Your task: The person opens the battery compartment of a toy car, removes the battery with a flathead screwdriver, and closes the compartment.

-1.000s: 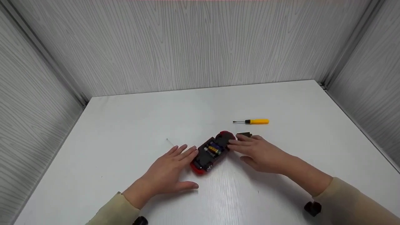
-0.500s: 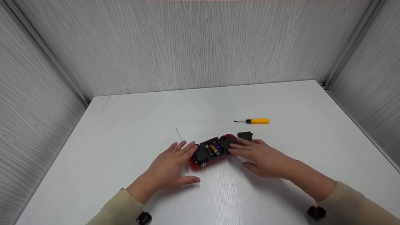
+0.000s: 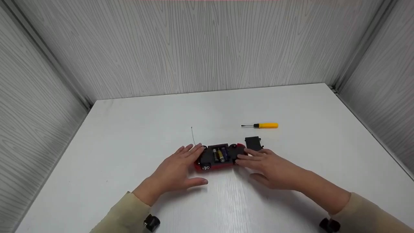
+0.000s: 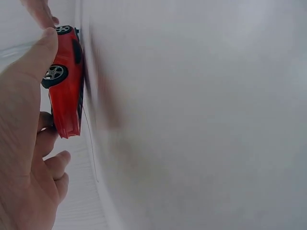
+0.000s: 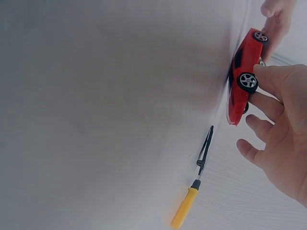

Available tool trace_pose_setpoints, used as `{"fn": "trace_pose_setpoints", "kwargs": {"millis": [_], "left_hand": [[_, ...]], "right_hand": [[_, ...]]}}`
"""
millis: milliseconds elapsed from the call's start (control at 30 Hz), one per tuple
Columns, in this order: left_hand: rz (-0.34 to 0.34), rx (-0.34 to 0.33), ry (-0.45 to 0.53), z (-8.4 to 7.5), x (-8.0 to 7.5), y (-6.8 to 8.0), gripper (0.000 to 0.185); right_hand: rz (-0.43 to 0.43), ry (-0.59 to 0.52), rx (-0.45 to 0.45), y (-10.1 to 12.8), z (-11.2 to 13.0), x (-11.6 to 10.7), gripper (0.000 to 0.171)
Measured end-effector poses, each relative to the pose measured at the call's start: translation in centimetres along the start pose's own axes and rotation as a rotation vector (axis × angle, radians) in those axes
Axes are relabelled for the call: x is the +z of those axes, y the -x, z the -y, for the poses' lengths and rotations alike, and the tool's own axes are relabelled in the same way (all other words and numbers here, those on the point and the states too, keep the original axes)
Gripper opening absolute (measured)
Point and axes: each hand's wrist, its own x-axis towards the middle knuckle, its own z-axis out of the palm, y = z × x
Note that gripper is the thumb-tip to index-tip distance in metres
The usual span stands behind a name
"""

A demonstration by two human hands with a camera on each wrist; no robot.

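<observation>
A small red plastic toy car is seen lying upside down near the middle of the white table, its black underside up and its open battery bay showing the batteries. Its long axis is set across the view, left to right; which end is the front cannot be told.

The car is bracketed at its two ends. The left hand is laid at the car's left end with fingers nearly straight, the fingertips touching the body and nothing gripped. The right hand is laid at the car's right end, fingers extended and touching it, likewise without a closed hold. Held so from both ends, the car appears to be steadied on its roof, so that the bay faces upward; this is judged rather than seen.

A thin wire aerial is seen running from the car's left end away from the person. A small black plastic cover lies just beyond the car's right end, apart from it, probably set aside from the bay. A yellow-handled screwdriver lies farther beyond the car, its tip pointing left, clear of both hands.
</observation>
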Motion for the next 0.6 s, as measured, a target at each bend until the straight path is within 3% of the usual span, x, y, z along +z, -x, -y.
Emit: {"fn": "trace_pose_setpoints", "kwargs": {"millis": [600], "left_hand": [[-0.023,-0.046,0.073,-0.06,0.05,-0.09,0.107]], "right_hand": [[-0.005,-0.035,0.009,0.14,0.20,-0.18,0.056]]}}
